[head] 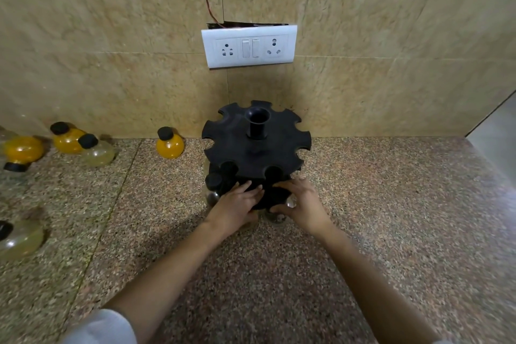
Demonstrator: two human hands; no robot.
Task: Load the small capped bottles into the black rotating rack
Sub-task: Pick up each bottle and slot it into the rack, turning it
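Several loose bottles [169, 144] lie on the counter [391, 204] left of the rack [251, 148], nearer the left hand [237, 204], which rests flat against its lower tier; the right hand [301, 201] curls round a clear bottle [276, 218] there.

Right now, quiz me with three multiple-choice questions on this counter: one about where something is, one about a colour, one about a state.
1. Where are the loose bottles relative to the black rack? A) left of it B) right of it C) on top of it
2. What colour are the bottle caps? A) white B) black C) red
3. How is the far-left orange bottle? A) upright B) tipped over C) in the rack

1 A: all sit on the counter left of the rack.
2 B: every visible cap is black.
3 B: its cap points sideways at the counter, unlike the upright orange bottle beside it.
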